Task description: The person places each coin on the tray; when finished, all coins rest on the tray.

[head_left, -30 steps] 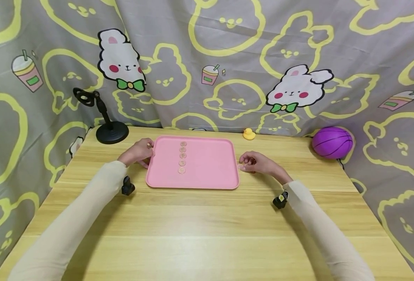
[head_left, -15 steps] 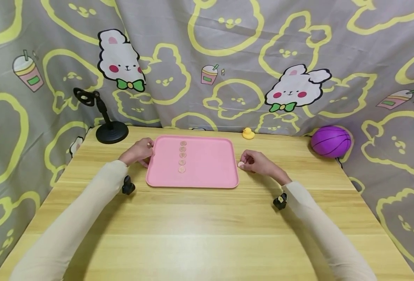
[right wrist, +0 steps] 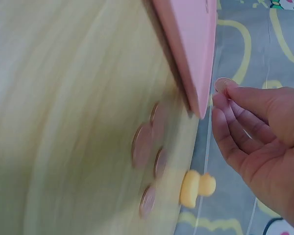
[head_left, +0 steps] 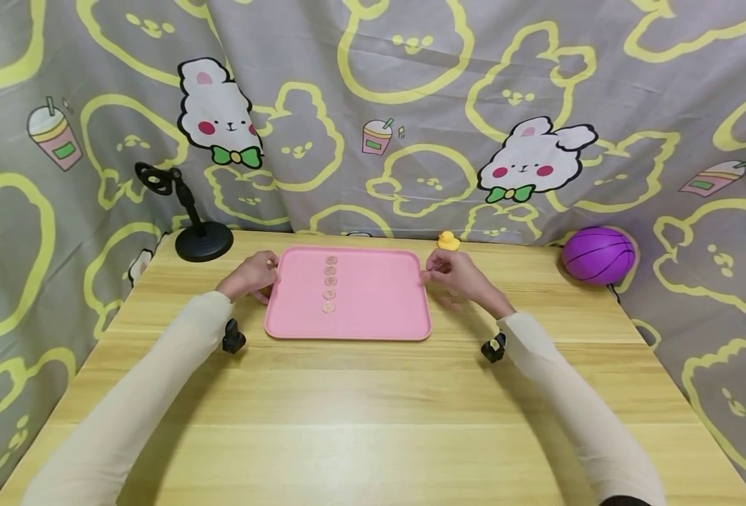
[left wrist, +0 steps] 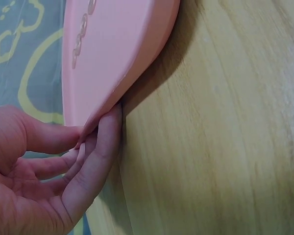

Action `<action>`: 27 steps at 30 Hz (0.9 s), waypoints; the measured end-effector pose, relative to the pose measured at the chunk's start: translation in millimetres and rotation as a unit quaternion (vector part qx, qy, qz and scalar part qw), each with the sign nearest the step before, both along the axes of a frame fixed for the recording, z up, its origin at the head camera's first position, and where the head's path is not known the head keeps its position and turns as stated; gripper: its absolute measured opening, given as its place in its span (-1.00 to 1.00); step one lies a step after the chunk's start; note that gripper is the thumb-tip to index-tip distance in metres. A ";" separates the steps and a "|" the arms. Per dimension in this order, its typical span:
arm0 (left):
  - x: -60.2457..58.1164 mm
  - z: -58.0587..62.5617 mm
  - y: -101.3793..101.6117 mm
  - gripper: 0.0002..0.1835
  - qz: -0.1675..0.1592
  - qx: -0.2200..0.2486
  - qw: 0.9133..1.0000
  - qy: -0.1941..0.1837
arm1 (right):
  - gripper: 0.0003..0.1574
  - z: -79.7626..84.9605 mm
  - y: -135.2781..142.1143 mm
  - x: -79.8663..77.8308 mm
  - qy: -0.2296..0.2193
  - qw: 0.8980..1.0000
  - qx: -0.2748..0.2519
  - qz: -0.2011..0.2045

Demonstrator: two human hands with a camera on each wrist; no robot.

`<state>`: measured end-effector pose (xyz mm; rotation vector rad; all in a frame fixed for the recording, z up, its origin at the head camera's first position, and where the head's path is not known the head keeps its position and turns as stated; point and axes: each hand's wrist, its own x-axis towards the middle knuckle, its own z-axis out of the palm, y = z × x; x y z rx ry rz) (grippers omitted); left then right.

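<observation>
A pink tray [head_left: 380,299] lies on the wooden table, with a column of several coins [head_left: 330,281] on its left half. My left hand [head_left: 251,273] pinches the tray's left rim, thumb on top and a finger underneath in the left wrist view. Just over the tray's right edge is my right hand [head_left: 460,274], which pinches a coin [right wrist: 224,85] between thumb and fingertips. Several loose coins [right wrist: 142,144] lie on the table below the right hand; in the head view the hand partly hides them.
Behind the right hand stands a yellow rubber duck [head_left: 448,241]. A purple ball [head_left: 598,256] sits at the back right and a black stand [head_left: 204,242] at the back left. A patterned curtain [head_left: 322,63] hangs behind the table [head_left: 347,422].
My right hand has moved from the table beside the tray up and slightly left to its right edge, with the coin. The left hand still holds the tray's rim.
</observation>
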<state>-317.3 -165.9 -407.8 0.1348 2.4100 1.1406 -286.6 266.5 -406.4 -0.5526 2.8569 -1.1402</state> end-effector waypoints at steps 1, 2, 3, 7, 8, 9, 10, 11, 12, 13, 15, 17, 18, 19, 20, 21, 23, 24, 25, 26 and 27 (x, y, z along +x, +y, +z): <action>0.6 0.1 -0.4 -0.54 0.001 0.002 1.000 0.000 | -0.91 -0.2 -3.9 -2.1 -0.003 1.000 -0.002 0.001; 1.2 0.7 -0.7 -0.54 0.001 0.002 1.000 0.001 | -0.92 -0.4 -8.1 -4.7 -0.005 1.000 -0.003 0.003; 1.7 1.0 -1.1 -0.54 0.003 0.002 1.000 0.003 | -0.94 -1.0 -12.6 -7.7 -0.006 1.000 -0.005 0.003; 3.5 2.0 -1.9 -0.53 0.006 0.004 1.000 0.005 | -0.97 -1.8 -32.1 -20.6 -0.003 1.000 -0.008 0.018; 3.6 1.8 -1.7 -0.53 0.007 0.004 1.000 0.005 | -0.96 -2.2 -37.2 -23.6 -0.001 1.000 -0.010 0.021; 3.7 1.6 -1.6 -0.53 0.007 0.004 1.000 0.006 | -0.96 -2.7 -42.2 -26.6 0.000 1.000 -0.011 0.022; 3.8 1.4 -1.4 -0.53 0.008 0.005 1.000 0.005 | -0.96 -3.1 -47.2 -29.1 0.000 1.000 -0.012 0.024; 3.8 1.1 -1.1 -0.52 0.008 0.005 1.000 0.006 | -0.97 -3.9 -52.0 -31.7 0.002 1.000 -0.012 0.026; 3.6 0.8 -1.0 -0.52 0.009 0.005 1.000 0.006 | -0.96 -4.7 -56.9 -34.1 0.002 1.000 -0.012 0.028; 3.5 0.6 -0.8 -0.52 0.008 0.006 1.000 0.005 | -0.96 -5.9 -61.6 -36.5 0.003 0.999 -0.010 0.030; 3.0 -0.1 -0.9 -0.53 0.009 0.006 1.000 0.005 | -0.96 -7.2 -71.1 -40.1 0.005 0.999 -0.007 0.038; 2.5 -0.7 -1.2 -0.54 0.008 0.003 1.000 0.005 | -0.92 -8.9 -80.2 -43.0 0.004 0.999 -0.005 0.044; 2.1 -1.1 -1.5 -0.54 0.007 0.001 1.000 0.006 | -0.90 -9.5 -84.7 -44.0 0.002 0.999 -0.004 0.045; 1.7 -1.6 -1.7 -0.54 0.007 -0.001 1.000 0.007 | -0.89 -10.1 -89.1 -45.0 -0.001 0.999 -0.004 0.045; 1.2 -2.1 -1.7 -0.55 0.007 -0.004 1.000 0.008 | -0.88 -10.4 -93.5 -45.4 -0.005 0.999 -0.004 0.042; 1.0 -2.4 -1.8 -0.54 0.007 -0.006 1.000 0.008 | -0.87 -11.0 -97.7 -45.9 -0.009 0.999 -0.003 0.034; 0.3 -3.0 -1.8 -0.54 0.007 -0.009 1.000 0.008 | -0.87 -11.8 -106.0 -46.2 -0.016 1.000 -0.001 0.017; 0.2 -3.4 -1.9 -0.54 0.006 -0.009 1.000 0.008 | -0.89 -12.4 -109.9 -46.2 -0.023 1.000 -0.002 0.007; -0.3 -3.9 -1.9 -0.53 0.007 -0.008 1.000 0.008 | -0.90 -13.0 -113.6 -45.9 -0.032 0.999 -0.005 -0.006; -0.4 -4.0 -1.8 -0.53 0.006 -0.007 1.000 0.007 | -0.91 -13.8 -117.0 -45.7 -0.041 0.999 -0.008 -0.019; -0.3 -4.0 -2.2 -0.52 0.005 -0.007 1.000 0.007 | -0.92 -14.4 -120.4 -45.5 -0.051 0.998 -0.011 -0.032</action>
